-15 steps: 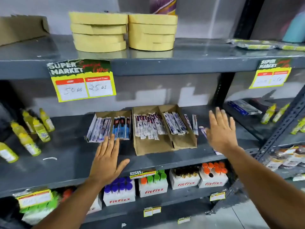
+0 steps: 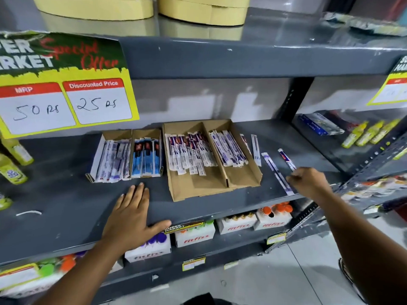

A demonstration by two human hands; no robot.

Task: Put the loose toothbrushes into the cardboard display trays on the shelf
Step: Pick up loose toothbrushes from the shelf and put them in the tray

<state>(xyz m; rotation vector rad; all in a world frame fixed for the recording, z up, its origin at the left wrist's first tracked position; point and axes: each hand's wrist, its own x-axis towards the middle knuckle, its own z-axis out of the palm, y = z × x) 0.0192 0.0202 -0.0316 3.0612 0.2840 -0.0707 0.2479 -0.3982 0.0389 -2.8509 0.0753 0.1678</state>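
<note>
1. Shelf: grey metal; middle level carries the trays and the loose stock. A level above, a level below, and a second rack at far right.
2. Price sign: yellow and green, hung from the upper level's edge at left; reads MRP 50 Rs, Discounted Price 25 Rs.
3. Large tray: brown cardboard, two compartments, centre of the shelf. Both compartments hold packed toothbrushes toward the far end; the near end is bare cardboard.
4. Small tray: two compartments, just left of the large tray. White-and-purple packs in the left compartment, blue-and-black packs in the right.
5. Left hand: flat, palm down on the shelf near its front edge, fingers spread wide, holding nothing; near the small tray, not touching it.
6. Right hand: at the right end of the shelf, fingers curled narrow around the near end of one loose toothbrush, which angles up and away.
7. Other loose toothbrushes: one long pack lying on the shelf just left of the right hand; two more just beside the large tray's right wall.
8. Bottles: yellow-green, far left of the shelf.
9. Boxes: white, marked "fitfizz", on the level below.
</note>
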